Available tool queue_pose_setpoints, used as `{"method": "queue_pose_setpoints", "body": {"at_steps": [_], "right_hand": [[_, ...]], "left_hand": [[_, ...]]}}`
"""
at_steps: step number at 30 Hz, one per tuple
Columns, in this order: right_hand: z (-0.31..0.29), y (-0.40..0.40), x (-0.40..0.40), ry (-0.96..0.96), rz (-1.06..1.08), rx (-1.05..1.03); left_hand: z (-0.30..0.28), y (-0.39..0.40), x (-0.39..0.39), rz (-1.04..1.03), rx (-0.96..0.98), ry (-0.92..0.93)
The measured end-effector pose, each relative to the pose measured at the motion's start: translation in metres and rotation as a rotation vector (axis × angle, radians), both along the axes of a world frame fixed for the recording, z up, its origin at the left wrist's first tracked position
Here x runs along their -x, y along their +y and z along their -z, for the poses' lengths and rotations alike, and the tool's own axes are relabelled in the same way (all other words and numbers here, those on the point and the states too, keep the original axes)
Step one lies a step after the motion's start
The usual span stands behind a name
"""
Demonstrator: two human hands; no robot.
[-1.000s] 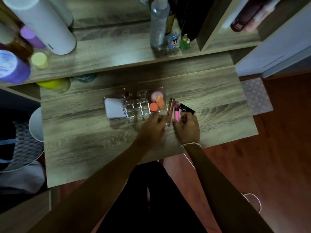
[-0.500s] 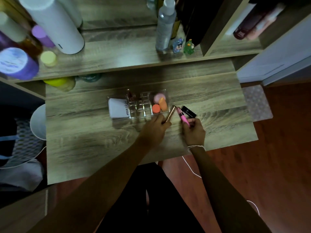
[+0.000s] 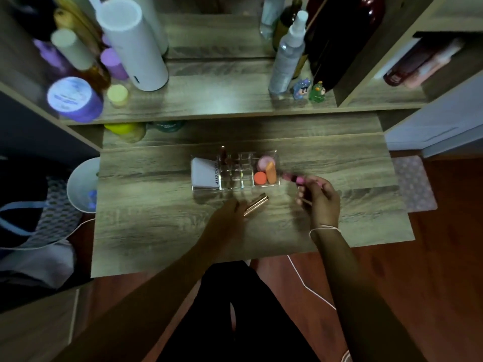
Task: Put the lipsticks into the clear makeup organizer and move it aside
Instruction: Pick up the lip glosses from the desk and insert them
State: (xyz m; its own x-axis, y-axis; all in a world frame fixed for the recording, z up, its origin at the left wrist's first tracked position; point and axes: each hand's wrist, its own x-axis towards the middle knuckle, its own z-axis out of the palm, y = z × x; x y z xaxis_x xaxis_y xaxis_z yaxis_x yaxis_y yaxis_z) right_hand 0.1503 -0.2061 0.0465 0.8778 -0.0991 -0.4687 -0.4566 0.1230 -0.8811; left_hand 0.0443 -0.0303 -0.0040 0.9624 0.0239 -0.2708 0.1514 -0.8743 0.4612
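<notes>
The left hand (image 3: 230, 218) reaches in from the lower left with its forearm slanting across the bench (image 3: 156, 212), and its grip pinches the near end of a rose-gold lipstick (image 3: 257, 204), which points up and to the right, just in front of the clear makeup organizer (image 3: 236, 171). The right hand (image 3: 320, 198) comes in from the lower right, wrist bent and knuckles outward, a thin white band around the wrist; its grip is pressed around a pink lipstick (image 3: 294, 178) that sticks out leftward toward the organizer's right end, blurred so its exact outline is hard to tell. The organizer sits at the middle of the bench, well clear of the front edge. Its left section holds a white tube (image 3: 205, 173) printed with "4U2skin"; the small middle cells hold one dark lipstick at the back left, and the right section holds pink and orange sponges (image 3: 266, 169). The bench surface is bare to the left of the organizer and to the right of the right hand, as far as both side edges. Behind it a raised shelf (image 3: 209, 100) carries a tall white cylinder (image 3: 133, 45), purple jars whose labels are too blurred to read, a spray bottle (image 3: 288, 53) and two small figurines (image 3: 309, 90).
</notes>
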Motion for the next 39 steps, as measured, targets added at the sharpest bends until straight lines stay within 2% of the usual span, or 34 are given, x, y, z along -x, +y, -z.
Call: {"method": "queue_pose_setpoints", "body": {"at_steps": [4,7,12,17,29,39], "right_hand": [[-0.015,0.023,-0.013,-0.085,-0.079,0.047],[-0.024,0.041,-0.021,-0.187,-0.178,0.163],[-0.028,0.069,-0.031,-0.358,-0.345,0.422],[-0.021,0.086,-0.036,-0.454,-0.498,0.669],[-0.015,0.103,-0.054,-0.556,-0.847,1.063],[-0.009,0.111,-0.055,-0.56,-0.914,1.11]], "left_hand": [[-0.018,0.022,0.016,-0.068,0.081,0.012],[-0.032,0.04,0.022,-0.157,0.161,-0.125],[-0.051,0.056,-0.002,-0.43,0.292,-0.314],[-0.053,0.068,-0.027,-0.49,0.343,-0.41],[-0.034,0.063,-0.044,-0.539,0.354,-0.323],[-0.026,0.062,-0.048,-0.484,0.247,-0.316]]}}
